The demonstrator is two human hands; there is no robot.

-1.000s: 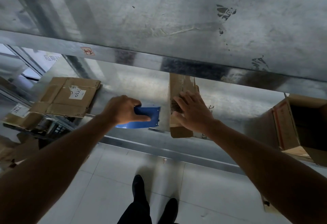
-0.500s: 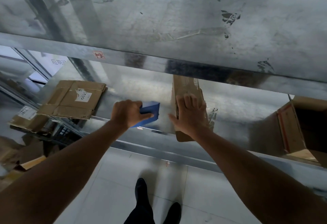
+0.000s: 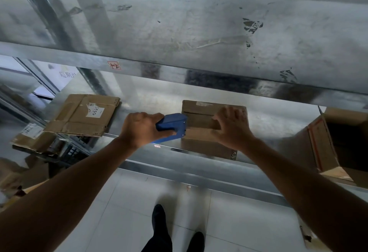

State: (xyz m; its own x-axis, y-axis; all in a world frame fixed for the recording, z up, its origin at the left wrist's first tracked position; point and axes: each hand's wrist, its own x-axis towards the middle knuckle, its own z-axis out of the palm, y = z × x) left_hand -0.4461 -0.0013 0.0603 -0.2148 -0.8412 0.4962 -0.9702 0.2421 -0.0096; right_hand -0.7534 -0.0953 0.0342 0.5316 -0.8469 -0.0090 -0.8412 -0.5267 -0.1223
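Apparently mid-taping: left hand (image 3: pixel 139 128) clamped on blue tool (image 3: pixel 171 126) at box (image 3: pixel 200 109) edge; right hand (image 3: pixel 233 130), fingers (image 3: pixel 229 113) spread, pins box for a steady pull across.

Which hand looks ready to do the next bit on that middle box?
Probably the left. The left hand grips the blue tool, its nose at the edge of the cardboard box; the right hand just rests on top, steadying it.

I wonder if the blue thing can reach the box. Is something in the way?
Nothing visible is in the way. The blue tool, gripped by the left hand, has its front right at the left edge of the box. The right hand rests on top of the box.
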